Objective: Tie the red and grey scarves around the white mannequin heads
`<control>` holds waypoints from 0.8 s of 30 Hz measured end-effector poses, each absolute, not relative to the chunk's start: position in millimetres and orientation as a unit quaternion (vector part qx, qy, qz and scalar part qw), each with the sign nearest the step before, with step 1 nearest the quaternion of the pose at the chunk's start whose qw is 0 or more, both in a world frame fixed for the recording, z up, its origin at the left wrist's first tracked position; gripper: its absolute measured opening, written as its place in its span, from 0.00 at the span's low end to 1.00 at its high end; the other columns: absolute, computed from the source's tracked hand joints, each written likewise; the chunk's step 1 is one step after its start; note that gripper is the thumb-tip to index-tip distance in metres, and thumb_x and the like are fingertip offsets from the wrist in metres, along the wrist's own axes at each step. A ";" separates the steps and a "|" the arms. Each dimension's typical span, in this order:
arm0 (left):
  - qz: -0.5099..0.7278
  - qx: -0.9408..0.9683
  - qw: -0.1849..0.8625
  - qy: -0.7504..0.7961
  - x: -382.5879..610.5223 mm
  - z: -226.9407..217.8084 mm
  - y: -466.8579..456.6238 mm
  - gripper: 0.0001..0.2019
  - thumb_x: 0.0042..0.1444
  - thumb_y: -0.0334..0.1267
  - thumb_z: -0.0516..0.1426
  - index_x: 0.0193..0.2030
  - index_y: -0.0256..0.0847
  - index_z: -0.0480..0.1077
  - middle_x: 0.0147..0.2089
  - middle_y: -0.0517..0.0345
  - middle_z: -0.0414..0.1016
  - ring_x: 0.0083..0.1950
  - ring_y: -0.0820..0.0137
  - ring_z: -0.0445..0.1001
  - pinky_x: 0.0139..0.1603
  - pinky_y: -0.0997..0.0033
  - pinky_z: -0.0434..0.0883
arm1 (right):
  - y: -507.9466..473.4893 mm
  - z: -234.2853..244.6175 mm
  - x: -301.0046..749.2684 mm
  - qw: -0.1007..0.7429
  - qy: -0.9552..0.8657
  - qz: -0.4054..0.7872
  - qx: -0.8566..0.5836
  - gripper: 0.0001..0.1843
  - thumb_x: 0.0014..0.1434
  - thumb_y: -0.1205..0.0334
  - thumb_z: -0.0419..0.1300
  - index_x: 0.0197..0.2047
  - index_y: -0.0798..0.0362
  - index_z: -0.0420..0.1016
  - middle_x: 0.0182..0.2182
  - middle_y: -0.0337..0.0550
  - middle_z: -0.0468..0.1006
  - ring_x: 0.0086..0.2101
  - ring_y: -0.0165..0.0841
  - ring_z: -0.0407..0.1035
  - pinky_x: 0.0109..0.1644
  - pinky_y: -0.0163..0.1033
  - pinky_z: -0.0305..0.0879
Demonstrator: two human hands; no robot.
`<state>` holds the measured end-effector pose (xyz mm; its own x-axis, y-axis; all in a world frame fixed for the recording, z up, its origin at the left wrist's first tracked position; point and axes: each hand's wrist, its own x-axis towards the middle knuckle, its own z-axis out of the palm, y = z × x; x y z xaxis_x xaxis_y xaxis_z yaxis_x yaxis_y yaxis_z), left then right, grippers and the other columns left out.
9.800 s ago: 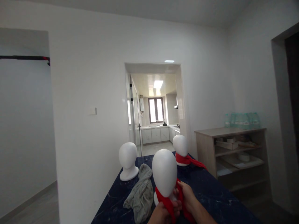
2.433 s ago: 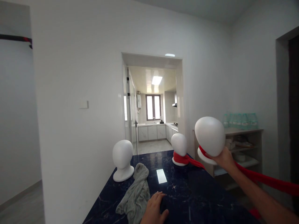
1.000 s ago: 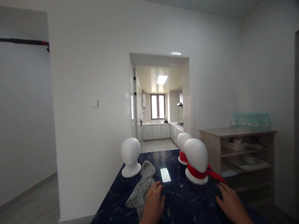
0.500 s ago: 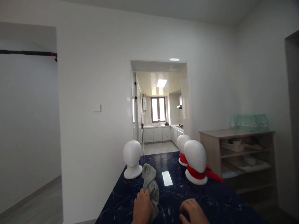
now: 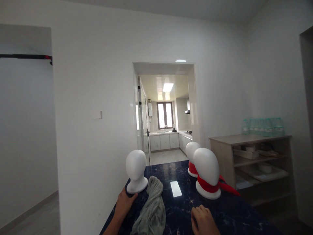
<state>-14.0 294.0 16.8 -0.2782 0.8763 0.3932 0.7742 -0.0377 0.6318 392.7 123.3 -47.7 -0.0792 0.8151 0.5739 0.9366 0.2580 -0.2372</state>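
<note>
My left hand (image 5: 124,201) is at the base of the left white mannequin head (image 5: 136,166), its thumb in front of the rim and its fingers around the left side, partly hidden. Just right of that hand, a grey cloth (image 5: 153,209) lies bunched and twisted on the table, with no hand on it. My right hand (image 5: 203,219) rests on the tabletop with its fingers curled in; nothing shows in it. Beyond it stands a second mannequin head (image 5: 206,166) with a red scarf (image 5: 207,186) tied around its neck. A third head (image 5: 192,149), also in red, is partly hidden behind it.
The dark blue marbled table (image 5: 168,171) reaches toward a kitchen doorway (image 5: 163,65). At the right is a wooden shelf unit (image 5: 221,156) with several plastic bottles (image 5: 264,126) on top. A white wall (image 5: 93,156) borders the left side.
My left hand has let go of the grey cloth and moved left to the mannequin head's base. The cloth lies more spread toward me. My right hand has hardly moved.
</note>
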 end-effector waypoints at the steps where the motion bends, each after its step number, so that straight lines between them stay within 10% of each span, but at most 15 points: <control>1: 0.407 0.592 0.071 0.693 -16.9 14.1 303.9 0.41 0.54 0.53 0.63 0.71 0.32 0.63 0.69 0.33 0.79 0.74 0.41 0.74 0.71 0.50 0.73 | 124.0 -49.1 394.1 0.313 -0.727 -0.106 -0.602 0.11 0.62 0.73 0.59 0.41 0.47 0.78 0.39 0.44 0.86 0.44 0.45 0.76 0.53 0.48 0.62; 7: 0.428 0.581 0.102 0.685 -13.9 5.9 352.5 0.57 0.56 0.61 0.59 0.78 0.16 0.46 0.82 0.15 0.54 0.83 0.37 0.58 0.81 0.45 0.61 | 114.9 -36.5 388.5 0.302 -0.714 -0.087 -0.625 0.10 0.64 0.72 0.58 0.42 0.46 0.74 0.43 0.45 0.86 0.44 0.44 0.74 0.51 0.48 0.60; 14: 0.453 0.582 0.099 0.668 -7.9 10.8 371.0 0.54 0.57 0.64 0.62 0.81 0.37 0.46 0.77 0.31 0.69 0.78 0.36 0.67 0.77 0.37 0.65 | 101.8 -17.0 376.6 0.291 -0.691 -0.046 -0.660 0.07 0.68 0.68 0.56 0.41 0.46 0.73 0.42 0.45 0.84 0.45 0.45 0.74 0.54 0.51 0.60; 24: 0.511 0.542 0.134 0.653 -14.5 19.9 351.1 0.45 0.55 0.61 0.62 0.75 0.42 0.58 0.73 0.37 0.75 0.73 0.40 0.74 0.72 0.43 0.71 | 101.3 -15.7 381.2 0.317 -0.671 -0.039 -0.669 0.09 0.70 0.68 0.55 0.41 0.46 0.73 0.40 0.44 0.83 0.45 0.45 0.74 0.54 0.52 0.60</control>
